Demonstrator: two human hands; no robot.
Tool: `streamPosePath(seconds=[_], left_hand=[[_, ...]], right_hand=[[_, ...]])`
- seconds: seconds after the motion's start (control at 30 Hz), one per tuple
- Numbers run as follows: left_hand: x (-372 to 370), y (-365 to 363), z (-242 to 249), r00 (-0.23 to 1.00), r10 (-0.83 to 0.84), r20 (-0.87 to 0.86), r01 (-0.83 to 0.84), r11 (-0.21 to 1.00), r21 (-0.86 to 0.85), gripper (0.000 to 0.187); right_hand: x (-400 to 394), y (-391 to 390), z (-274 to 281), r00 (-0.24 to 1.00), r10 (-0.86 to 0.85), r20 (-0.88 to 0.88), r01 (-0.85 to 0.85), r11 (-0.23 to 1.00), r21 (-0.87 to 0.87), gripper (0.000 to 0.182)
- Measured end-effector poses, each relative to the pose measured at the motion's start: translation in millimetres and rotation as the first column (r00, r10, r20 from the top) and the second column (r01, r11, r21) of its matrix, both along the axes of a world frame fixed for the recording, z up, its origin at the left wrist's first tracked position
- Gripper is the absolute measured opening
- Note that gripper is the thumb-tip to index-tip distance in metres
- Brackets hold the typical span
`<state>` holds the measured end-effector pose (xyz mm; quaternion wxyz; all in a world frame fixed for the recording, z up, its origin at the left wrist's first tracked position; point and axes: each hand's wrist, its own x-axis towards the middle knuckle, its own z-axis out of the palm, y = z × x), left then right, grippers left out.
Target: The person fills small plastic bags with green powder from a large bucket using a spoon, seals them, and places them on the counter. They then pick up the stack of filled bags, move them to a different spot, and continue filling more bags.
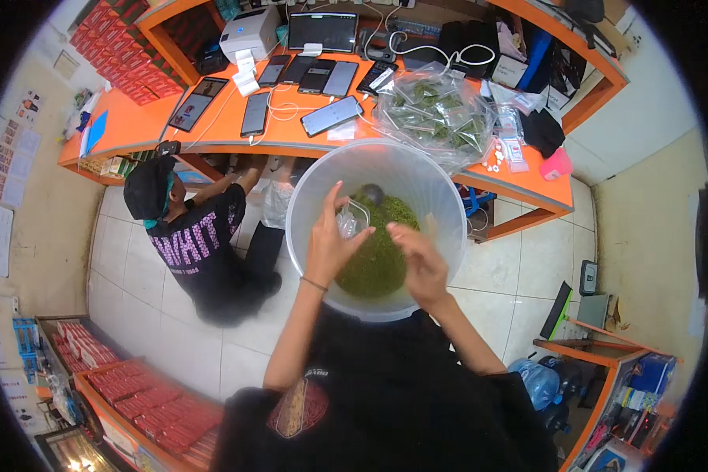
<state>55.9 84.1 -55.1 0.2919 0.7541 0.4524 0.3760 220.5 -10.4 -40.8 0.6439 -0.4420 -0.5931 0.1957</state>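
My left hand (329, 245) is closed on a small clear plastic bag (352, 222) between thumb and fingers, above a large translucent tub (455, 212). My right hand (425, 271) is over the tub's right side, its fingers loosely bent and apart, with nothing visible in them. Its fingertips point towards the bag without touching it. Down in the tub lies a heap of crumbled green leaf material (374, 271). A dark rounded object (372, 193), perhaps a scoop, rests at the far side of that heap.
Beyond the tub, an orange table (145, 130) carries several phones (332, 116), a label printer (249, 35) and a big bag of filled green packets (436, 110). A person in a black cap (151, 189) crouches on the left. Red boxes (153, 401) fill a lower-left shelf.
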Motion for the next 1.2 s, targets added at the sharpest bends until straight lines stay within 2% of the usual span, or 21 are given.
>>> streamPosePath(seconds=[0.07,0.17,0.3,0.33,0.37,0.43,0.47,0.5,0.6,0.63,0.7,0.73,0.77,0.83,0.87,0.9,0.93,1.0,1.03,1.1,1.2], left_hand=[[3,2,-2,1.000,-0.015,0.022,0.015,1.000,-0.005,0.094],[3,0,-3,0.999,-0.013,0.035,0.014,0.999,-0.042,0.095],[0,-6,5,0.998,0.005,0.066,-0.004,1.000,-0.018,0.093],[-1,-7,5,0.998,0.012,0.067,-0.011,1.000,-0.017,0.093],[-3,-8,5,0.997,-0.006,0.081,0.005,1.000,0.006,0.092],[-4,-5,8,0.995,-0.029,0.094,0.025,0.999,0.039,0.091],[-4,-7,9,0.997,-0.050,0.063,0.044,0.994,0.096,0.091],[-4,-11,8,0.997,-0.071,0.027,0.066,0.987,0.146,0.090],[2,-20,4,0.994,-0.105,0.042,0.098,0.985,0.138,0.091],[4,-17,1,0.993,-0.109,0.042,0.102,0.984,0.145,0.091],[3,-15,-8,0.982,-0.171,-0.074,0.180,0.974,0.138,0.092],[1,-18,-2,0.967,-0.163,-0.194,0.142,0.983,-0.119,0.083],[0,-16,-5,0.969,-0.157,-0.191,0.137,0.984,-0.113,0.083],[-4,-12,-16,0.973,-0.196,-0.125,0.202,0.979,0.040,0.055],[-7,-12,-16,0.974,-0.189,-0.126,0.195,0.980,0.036,0.055],[-10,-9,-16,0.969,-0.234,-0.074,0.225,0.968,-0.110,0.040],[-10,-8,-15,0.962,-0.273,-0.015,0.261,0.933,-0.248,0.026],[-9,-9,-14,0.967,-0.243,0.071,0.253,0.933,-0.256,0.022],[-9,-10,-13,0.966,-0.211,0.153,0.245,0.932,-0.266,0.018],[-8,-11,-12,0.956,-0.192,0.222,0.250,0.929,-0.272,0.018],[-5,-12,-11,0.933,-0.121,0.340,0.240,0.911,-0.336,0.019]], right_hand=[[-4,-7,7,0.955,0.117,0.273,-0.112,0.993,-0.036,0.026],[-2,-12,4,0.925,0.050,0.378,-0.082,0.994,0.067,0.037],[9,-15,-6,0.957,-0.044,0.287,0.013,0.994,0.110,0.026],[20,-14,-7,0.857,0.276,0.435,-0.070,0.899,-0.431,0.020],[30,-14,-10,0.705,0.602,0.374,-0.008,0.535,-0.845,0.018],[34,-11,-17,0.723,0.608,0.330,-0.086,0.552,-0.829,0.024],[28,-6,-12,0.899,0.362,0.247,-0.073,0.679,-0.731,0.021],[19,-4,-8,0.990,0.097,0.099,-0.014,0.777,-0.629,0.018],[-1,22,6,0.995,-0.047,0.084,0.089,0.794,-0.601,0.014],[-2,31,3,0.995,-0.052,0.084,0.092,0.798,-0.596,0.014],[-4,44,-21,0.963,-0.053,0.264,0.177,0.865,-0.469,0.016],[5,52,-45,0.880,-0.069,0.470,0.228,0.929,-0.292,0.014],[11,53,-42,0.878,-0.067,0.473,0.225,0.932,-0.285,0.014],[19,53,-36,0.925,0.188,0.330,0.014,0.850,-0.526,0.012],[23,51,-17,0.944,0.228,0.238,-0.039,0.795,-0.606,0.012],[28,50,-19,0.943,0.234,0.238,-0.043,0.793,-0.608,0.012],[33,50,-23,0.969,0.237,0.076,-0.145,0.784,-0.603,0.014],[33,46,-13,0.968,0.208,-0.144,-0.252,0.750,-0.611,0.015],[31,41,-9,0.968,0.208,-0.140,-0.250,0.752,-0.610,0.015],[26,31,-6,0.979,0.161,0.124,-0.088,0.884,-0.458,0.013],[16,23,-6,0.980,0.114,0.164,-0.047,0.930,-0.365,0.011]])
